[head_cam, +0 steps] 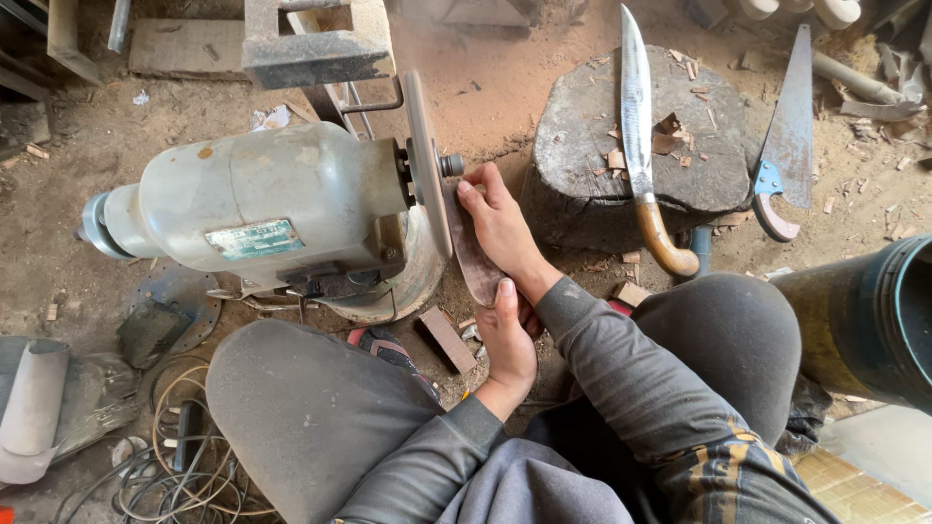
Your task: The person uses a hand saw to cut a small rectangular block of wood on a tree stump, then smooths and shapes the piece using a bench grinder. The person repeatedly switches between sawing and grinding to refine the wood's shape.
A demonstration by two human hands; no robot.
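Motor: grey-green electric bench grinder (262, 209) on the dirt floor, lying crosswise in front of the person's knees; everything below is placed from it.
Disc: flat round sanding disc (419, 160) on the motor's shaft end, seen edge-on.
Workpiece: dark brown flat wooden slat (473, 252), just beside the disc, long axis running from the disc back toward the person.
Right hand (500, 228): fingers pressed flat on the slat's far end, nearest the disc.
Left hand (507, 340): curled around the slat's near end, farther from the disc.
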